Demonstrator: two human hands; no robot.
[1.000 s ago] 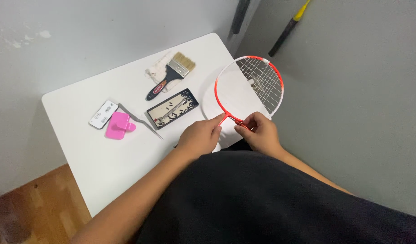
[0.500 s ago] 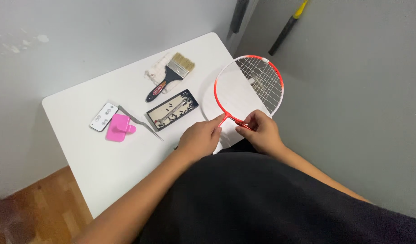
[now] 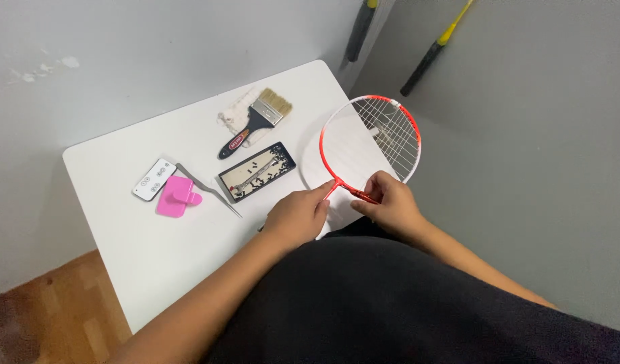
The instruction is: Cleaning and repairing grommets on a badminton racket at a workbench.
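the right hand (image 3: 391, 205) is pinching the red racket (image 3: 370, 145) at its throat, the head jutting past the white table (image 3: 121, 229) edge; the left hand (image 3: 298, 217) is closing fingertips on the frame's base. keeping the throat steady looks best for fine work there.

right hand (image 3: 391, 205) gripping red racket (image 3: 370, 138), left hand (image 3: 298, 217) touching frame, white table (image 3: 141, 249)

– I see a red-framed racket (image 3: 370, 145) with white strings on my white table (image 3: 121, 232). And the rest?

– A pink clip (image 3: 176, 199), a white remote (image 3: 153, 179), and a black-handled brush (image 3: 256, 121) with tan bristles. The black tray (image 3: 257, 171) is speckled.
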